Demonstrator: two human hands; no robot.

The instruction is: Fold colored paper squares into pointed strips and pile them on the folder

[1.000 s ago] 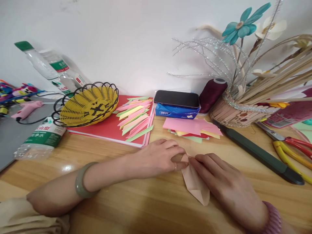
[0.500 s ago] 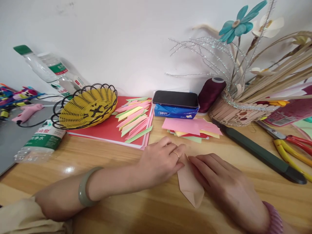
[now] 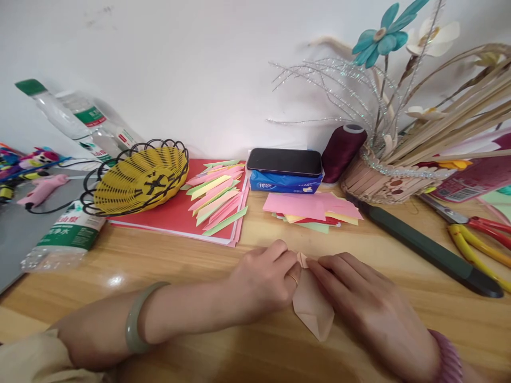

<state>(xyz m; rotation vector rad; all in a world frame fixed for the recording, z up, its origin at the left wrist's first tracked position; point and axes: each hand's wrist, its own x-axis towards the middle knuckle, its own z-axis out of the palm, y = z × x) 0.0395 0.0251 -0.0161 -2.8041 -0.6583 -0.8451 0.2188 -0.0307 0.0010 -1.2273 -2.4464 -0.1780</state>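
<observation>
Paper (image 3: 312,306) lies on table (image 3: 167,260) between both hands. Left hand (image 3: 263,279) and right hand (image 3: 359,298) pinch its top tip, fingers together. Press crease flat, edges aligned

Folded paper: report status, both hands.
Left hand and right hand pressing peach folded paper flat on table. Nothing between them. Coloured paper stack behind, apart.
</observation>
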